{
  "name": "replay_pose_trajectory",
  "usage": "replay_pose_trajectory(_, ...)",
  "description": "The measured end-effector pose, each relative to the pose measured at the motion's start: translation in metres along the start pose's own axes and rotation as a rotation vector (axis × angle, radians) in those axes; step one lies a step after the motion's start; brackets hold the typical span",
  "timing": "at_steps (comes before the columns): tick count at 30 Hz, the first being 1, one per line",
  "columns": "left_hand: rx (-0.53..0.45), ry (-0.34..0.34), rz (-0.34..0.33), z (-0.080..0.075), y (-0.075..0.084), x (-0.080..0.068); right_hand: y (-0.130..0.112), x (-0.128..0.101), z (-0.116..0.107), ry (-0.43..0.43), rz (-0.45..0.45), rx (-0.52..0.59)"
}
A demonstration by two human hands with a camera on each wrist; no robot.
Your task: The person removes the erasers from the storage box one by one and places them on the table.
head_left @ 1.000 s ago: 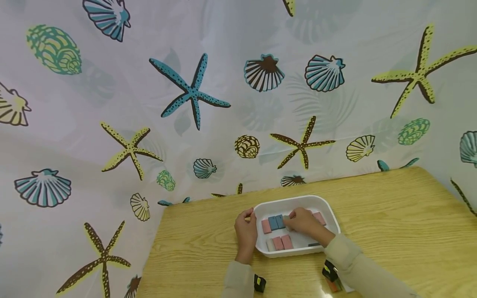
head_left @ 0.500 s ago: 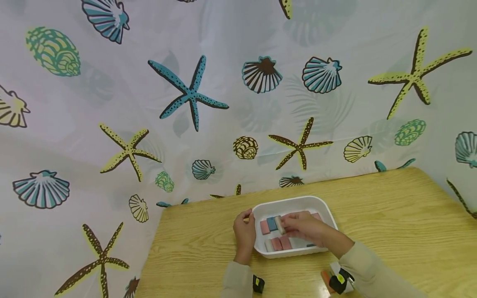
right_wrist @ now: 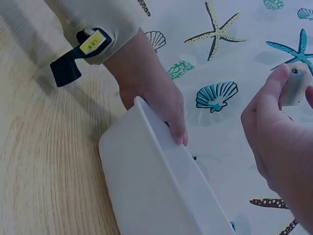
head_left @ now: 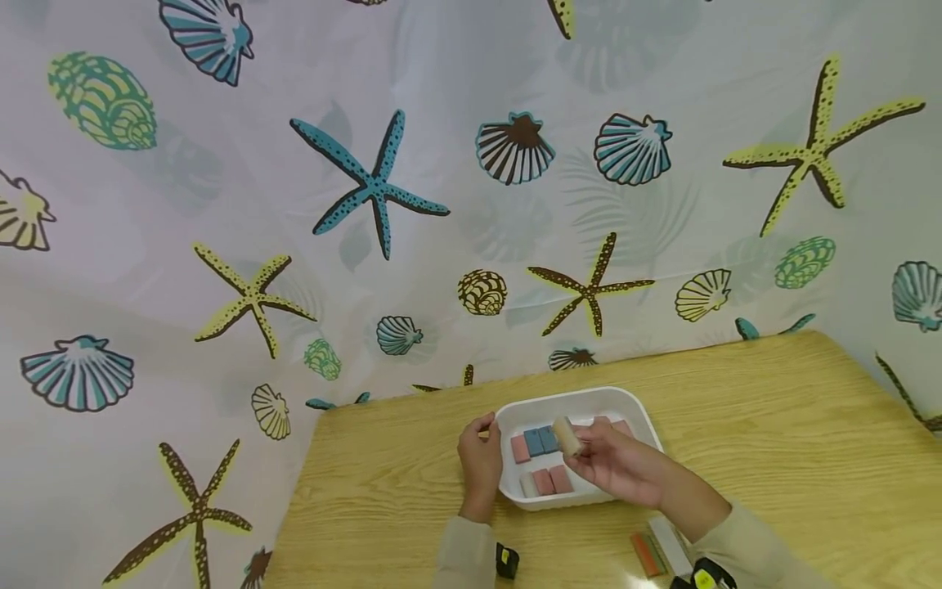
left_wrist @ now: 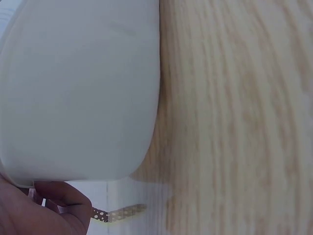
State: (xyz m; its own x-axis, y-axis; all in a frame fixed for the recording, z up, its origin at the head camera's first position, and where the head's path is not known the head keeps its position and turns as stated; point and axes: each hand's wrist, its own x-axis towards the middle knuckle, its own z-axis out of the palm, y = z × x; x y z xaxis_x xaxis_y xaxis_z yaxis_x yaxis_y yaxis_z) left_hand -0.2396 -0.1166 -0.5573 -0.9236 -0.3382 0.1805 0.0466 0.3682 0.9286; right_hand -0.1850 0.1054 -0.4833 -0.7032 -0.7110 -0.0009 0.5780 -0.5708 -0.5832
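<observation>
My right hand [head_left: 625, 470] pinches an off-white block [head_left: 567, 438] between thumb and fingers, held tilted above the white plastic tray [head_left: 548, 501]. In the right wrist view, that block [right_wrist: 295, 88] shows a small dark spot on its end. Fingers of my left hand [head_left: 478, 465] grip the tray's left rim; the left wrist view has this hand [left_wrist: 54, 213] curled at the tray's edge. Inside the tray, a pink block [head_left: 520, 448] and two blue blocks [head_left: 540, 440] form a back row. Nearer me lie another off-white block [head_left: 528, 485] and two pink blocks [head_left: 552, 480]. My right hand hides part of the inside.
On the wooden table [head_left: 383, 491], right of the tray's front, lie an orange bar [head_left: 648, 555] and a white bar [head_left: 671, 546], with a thin greenish strip between them. Black wrist cameras [head_left: 506, 561] sit at my sleeves. A shell-and-starfish curtain [head_left: 441, 245] stands behind the table.
My right hand has lifted the off-white block from the tray's back row and turned it, with the palm now more visible. The left hand stays at the rim.
</observation>
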Motion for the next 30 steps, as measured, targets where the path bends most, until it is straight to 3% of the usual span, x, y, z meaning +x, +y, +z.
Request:
replay_pose_trajectory(9,-0.005,-0.007,-0.004,-0.001,0.001,0.000,-0.004,-0.021,0.027,-0.288,-0.060,0.065)
replay_pose_trajectory(12,-0.008,-0.011,-0.007,-0.001,0.002,-0.001,-0.005,-0.029,0.035,-0.316,-0.066,0.025)
replay_pose_trajectory(17,-0.002,-0.009,-0.005,0.000,0.002,-0.001,-0.005,-0.041,0.043,-0.240,-0.063,-0.149)
replay_pose_trajectory(22,0.002,-0.012,-0.017,0.001,0.001,0.000,-0.002,-0.047,0.040,-0.185,-0.058,-0.248)
replay_pose_trajectory(25,-0.006,-0.017,-0.028,0.001,0.001,0.000,0.000,-0.050,0.038,-0.061,-0.049,-0.346)
replay_pose_trajectory(30,-0.007,-0.020,-0.040,0.001,0.002,0.000,0.008,-0.053,0.037,0.180,-0.029,-0.617)
